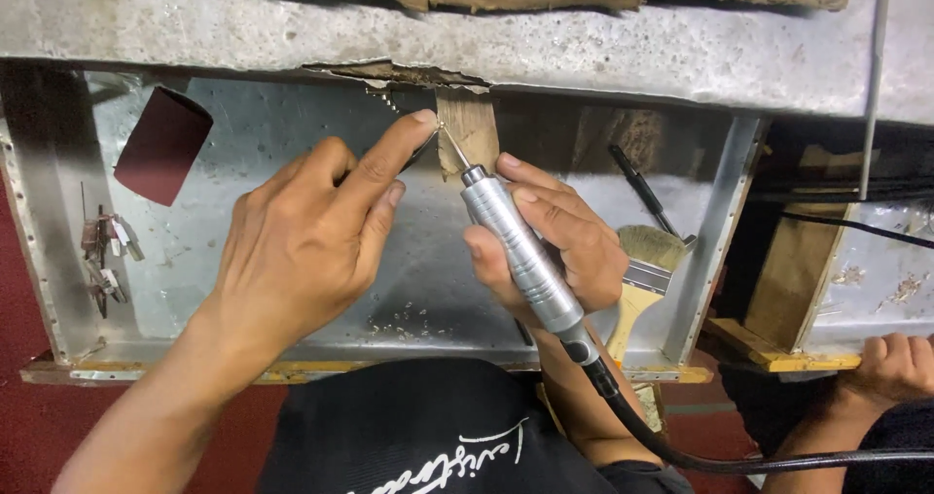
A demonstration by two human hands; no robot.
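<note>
My right hand (559, 236) grips a silver rotary handpiece (520, 251) like a pen, its thin bit pointing up-left to a small workpiece (435, 126). My left hand (311, 231) pinches that tiny piece between forefinger and thumb, pressed against a worn wooden bench peg (472, 129) that sticks out under the bench edge. A black flexible cable (681, 455) runs from the handpiece down to the right.
A metal catch tray (243, 163) lies below the hands. In it are a dark red sandpaper piece (161, 144), small clips (102, 256), a flat brush (642, 270) and a black-handled tool (637, 188). Another person's hand (895, 368) rests at the lower right.
</note>
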